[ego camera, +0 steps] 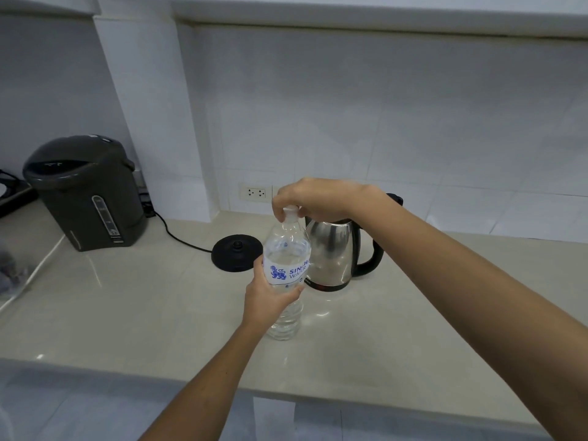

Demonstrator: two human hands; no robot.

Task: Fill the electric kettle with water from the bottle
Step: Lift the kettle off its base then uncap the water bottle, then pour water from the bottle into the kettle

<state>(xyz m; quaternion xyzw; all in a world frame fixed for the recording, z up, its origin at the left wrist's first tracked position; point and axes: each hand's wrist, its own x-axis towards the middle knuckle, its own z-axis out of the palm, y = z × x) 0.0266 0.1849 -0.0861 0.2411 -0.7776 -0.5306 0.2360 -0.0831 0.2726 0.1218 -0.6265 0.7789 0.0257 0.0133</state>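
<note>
Nearest the camera, the left hand wraps the middle of the water bottle, its grip closed around the label band with the thumb across the front. The bottle stands upright on the pale surface and looks partly filled with clear water. The left forearm comes up from the lower edge at a slant, wrist fairly straight, steadying the bottle rather than lifting it, as far as can be judged.

Above it, the right hand reaches in from the right side with the arm stretched long and the wrist bent down. Its fingertips pinch the white cap, so this grip is narrow and closed on the cap. Whether the cap is already loose cannot be told.

Just behind and right of the bottle stands the electric kettle, steel-bodied with a black handle, resting directly on the surface and off its base, which lies just to its left. The lid area is hidden by the right hand, so open or closed is unclear.

The task looks to be at step 1: uncapping. Nothing shows water poured yet; opening the kettle and pouring remain.

Further back left stands a dark hot-water dispenser, and a wall socket sits in the tiles.
</note>
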